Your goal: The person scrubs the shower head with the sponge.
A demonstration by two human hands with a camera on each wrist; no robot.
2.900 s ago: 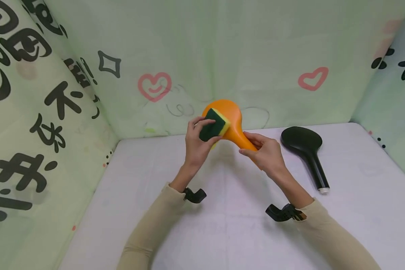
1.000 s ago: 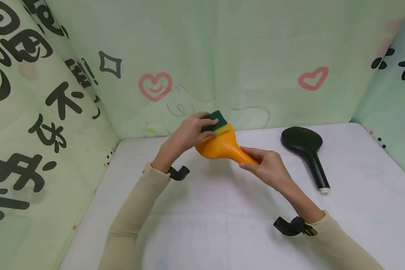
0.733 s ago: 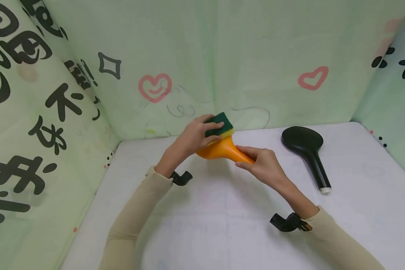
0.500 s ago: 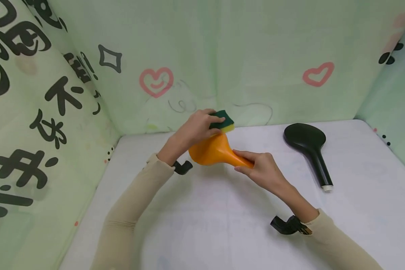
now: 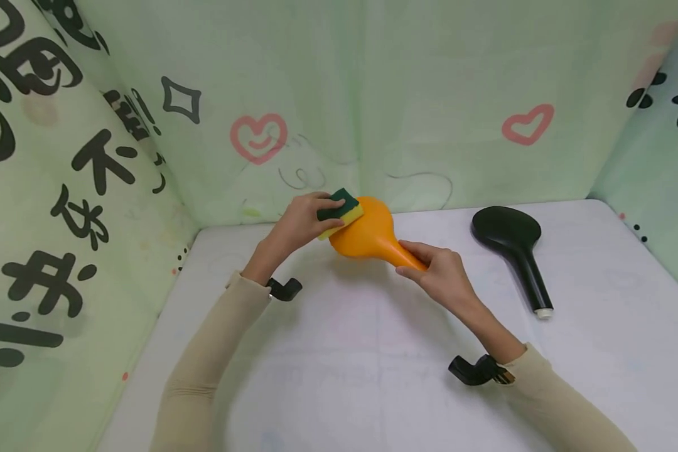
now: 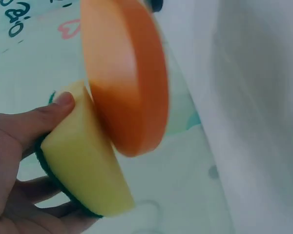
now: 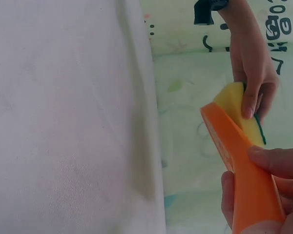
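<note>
My left hand (image 5: pixel 301 221) grips a green and yellow sponge (image 5: pixel 347 213) at the left edge of an orange shower-head-shaped object (image 5: pixel 373 229). In the left wrist view the sponge's yellow side (image 6: pixel 85 156) lies against the broad face of the orange head (image 6: pixel 122 73), thumb (image 6: pixel 63 100) on one edge. My right hand (image 5: pixel 445 276) holds the orange object by its handle, fingers and thumb round it, with the head raised above the table. The right wrist view shows the handle (image 7: pixel 254 195) between thumb and fingers.
A black object of similar shape (image 5: pixel 511 242), with a white end, lies on the white table (image 5: pixel 339 389) to the right of my right hand. Green printed cloth (image 5: pixel 429 94) hangs behind the table and at both sides.
The sponge in my left hand has moved left, from the top of the orange head near its neck to its left edge. The orange head has tilted up a little in my right hand's hold.
</note>
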